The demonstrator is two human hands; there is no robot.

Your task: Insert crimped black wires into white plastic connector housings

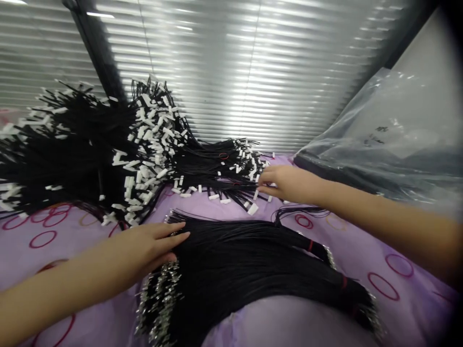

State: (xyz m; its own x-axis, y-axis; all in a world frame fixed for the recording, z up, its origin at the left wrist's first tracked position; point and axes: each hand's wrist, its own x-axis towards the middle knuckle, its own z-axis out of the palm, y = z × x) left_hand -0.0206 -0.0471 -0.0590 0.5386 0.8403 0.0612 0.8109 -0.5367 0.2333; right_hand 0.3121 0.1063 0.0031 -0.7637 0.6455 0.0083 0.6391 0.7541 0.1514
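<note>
My left hand point(159, 243) lies with its fingers stretched out and apart over the left end of a bundle of black cables point(238, 260), beside bare silvery terminals point(164, 299). Farther back, my right hand point(285, 183) reaches to the right end of a pile of black cables with white connectors point(217, 164). Its thumb and fingertips close in a pinch around a thin black cable there, close to a white connector; the grip itself is partly hidden. Red bands point(343, 281) hold the right side of the front bundle together.
A larger heap of black cables with white connectors point(90, 140) stands at the back left. Clear plastic sheeting point(383, 135) covers something at the right. Red rings point(383, 286) show on the purple cloth point(292, 318). Window blinds point(235, 72) rise behind.
</note>
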